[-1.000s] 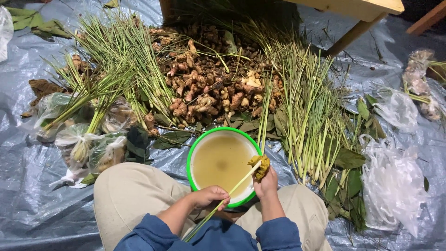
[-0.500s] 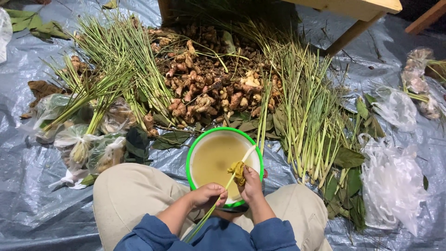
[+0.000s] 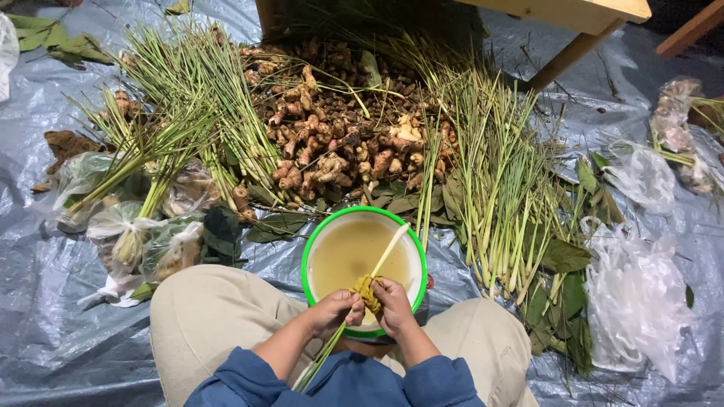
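Both hands meet over the near rim of the green-rimmed bowl (image 3: 364,273), which holds cloudy yellowish water and sits between the person's knees. The left hand (image 3: 336,310) is closed around a single lemongrass stalk (image 3: 389,250), whose pale thick end points out over the water while its green leaf end runs back toward the person's lap. The right hand (image 3: 394,303) pinches a yellow-brown scrubbing pad (image 3: 367,289) against the stalk, fingers curled tight on it.

Judging from how things lie, the washing looks early: only this 1 stalk is over the bowl, and nothing clean-looking has been set apart. Beyond the bowl, the heap of ginger roots (image 3: 339,143) lies brown and earthy. A thick spread of lemongrass (image 3: 501,188) lies to the right of the bowl, and another fan of lemongrass bundles (image 3: 185,113) lies to its left and beyond.

No labels or signs can be made out. The packaging is all plain thin plastic: clear knotted bags (image 3: 132,234) with stalks and roots in them sit just left of the bowl, a crumpled whitish bag (image 3: 637,298) lies well to its right, and 2 more clear bags (image 3: 667,143) lie farther right and beyond. Everything rests on a grey-blue tarp (image 3: 53,301) on the floor. Dark green leaves (image 3: 562,260) are scattered to the right of the bowl, near the lemongrass.
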